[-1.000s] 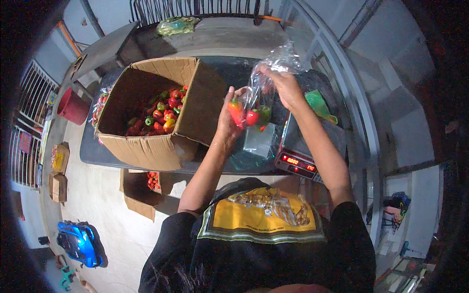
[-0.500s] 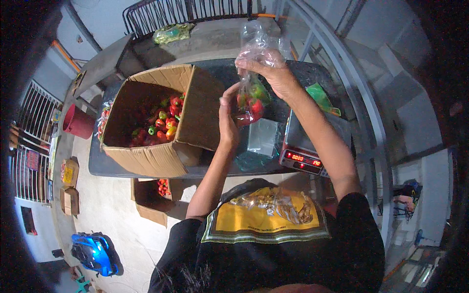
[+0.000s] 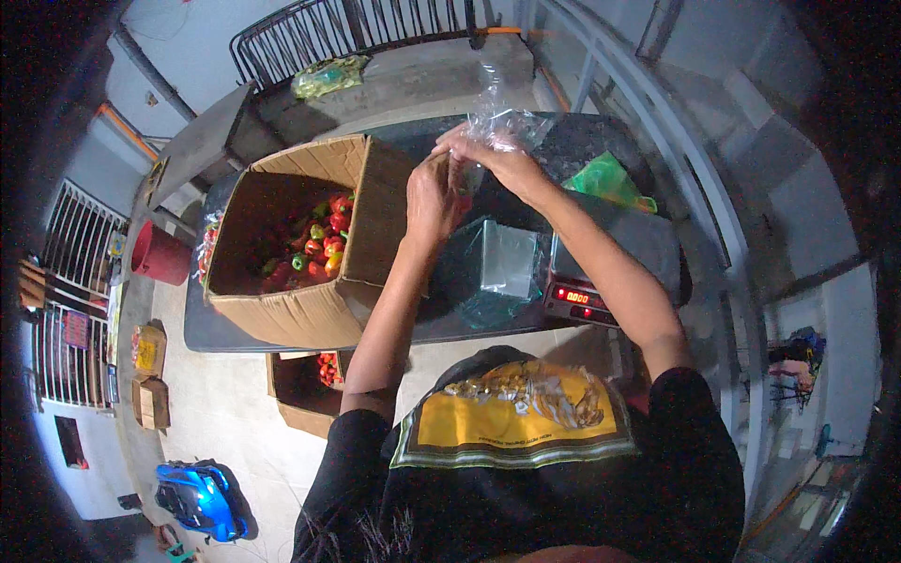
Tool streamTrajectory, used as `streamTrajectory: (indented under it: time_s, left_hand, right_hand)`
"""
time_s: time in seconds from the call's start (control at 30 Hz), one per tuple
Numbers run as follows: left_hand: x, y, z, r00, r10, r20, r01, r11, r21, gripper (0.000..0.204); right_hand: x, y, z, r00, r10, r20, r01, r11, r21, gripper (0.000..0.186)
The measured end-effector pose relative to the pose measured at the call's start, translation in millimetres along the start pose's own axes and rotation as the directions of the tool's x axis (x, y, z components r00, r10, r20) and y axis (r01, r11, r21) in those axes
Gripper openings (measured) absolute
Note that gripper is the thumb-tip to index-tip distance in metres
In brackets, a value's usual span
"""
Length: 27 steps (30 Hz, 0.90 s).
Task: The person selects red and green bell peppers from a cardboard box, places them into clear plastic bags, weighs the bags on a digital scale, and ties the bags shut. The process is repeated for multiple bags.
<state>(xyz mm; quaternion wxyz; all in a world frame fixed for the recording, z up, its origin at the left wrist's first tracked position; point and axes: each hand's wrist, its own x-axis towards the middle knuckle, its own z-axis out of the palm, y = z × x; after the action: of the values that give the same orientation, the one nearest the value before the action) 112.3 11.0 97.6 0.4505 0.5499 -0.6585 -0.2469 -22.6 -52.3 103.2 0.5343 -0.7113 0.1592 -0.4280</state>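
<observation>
A clear plastic bag (image 3: 514, 124) is held up over the dark table, its loose top spreading above my fingers. My right hand (image 3: 496, 158) is closed on the bag's neck. Against it, my left hand (image 3: 434, 199) is also closed around the bag, just below the neck. Small red and green peppers in the bag are mostly hidden behind my left hand; only a little red shows. To the left, an open cardboard box (image 3: 282, 314) holds many small red, orange and green peppers (image 3: 324, 239).
Right of my hands stand a digital scale (image 3: 574, 298) with a lit red display and a green bag (image 3: 605, 180). A stack of clear plastic bags (image 3: 509, 261) lies on the table (image 3: 441, 314). Below are another pepper box (image 3: 305, 418) and a red bucket (image 3: 160, 253).
My left hand has risen from beside the filled part of the bag to its neck, meeting my right hand. My right hand has come slightly lower and left.
</observation>
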Motion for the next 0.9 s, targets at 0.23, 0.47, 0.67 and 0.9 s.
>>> streamTrajectory:
  time_s: [0.23,0.47,0.67,0.9]
  left_hand:
    - [-6,-25,11,0.933,0.165,0.321,0.146,0.64,-0.754,0.045]
    - [-5,-41,26,0.874,0.194,0.445,0.175,0.729,-0.661,0.032]
    - [-25,-33,21,0.865,0.086,0.494,0.275,0.741,-0.612,0.032]
    - [-31,-30,19,0.83,-0.066,0.553,0.386,0.785,-0.485,0.029]
  right_hand:
    - [10,4,8,0.998,0.058,0.029,-0.057,0.998,-0.015,0.033]
    - [2,-22,-44,0.96,0.144,-0.239,-0.1,0.977,0.189,0.039]
    - [-26,-31,-111,0.753,0.087,-0.652,-0.03,0.995,0.099,0.039]
    - [-58,-38,-13,0.97,-0.09,0.226,0.242,0.27,-0.932,0.052]
